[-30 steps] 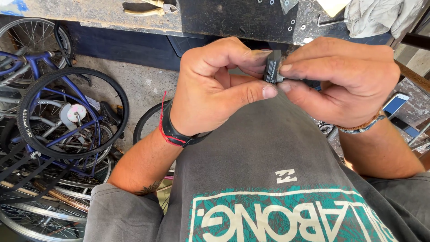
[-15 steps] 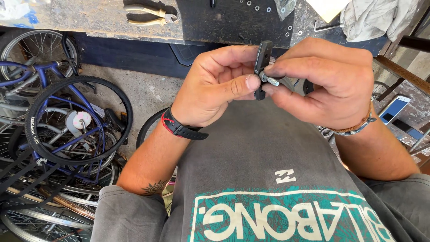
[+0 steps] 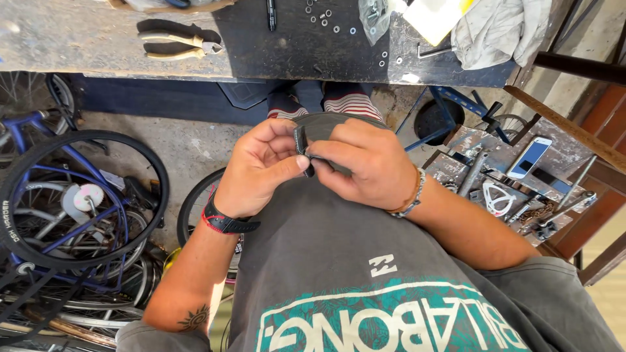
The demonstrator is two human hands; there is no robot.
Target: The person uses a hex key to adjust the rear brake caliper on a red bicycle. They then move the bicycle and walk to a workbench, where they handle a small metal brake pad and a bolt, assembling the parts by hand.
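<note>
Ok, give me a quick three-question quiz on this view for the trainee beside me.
1. True or false: the left hand and the right hand both pinch the small dark block-shaped part.
2. Which tool lies on the worn grey workbench top? A) the pliers with cream handles B) a red hammer C) a yellow saw
3. Fill in: the white smartphone rests on the cluttered metal tray to the person's ____ side.

Key: 1 true; 2 A; 3 right.
</note>
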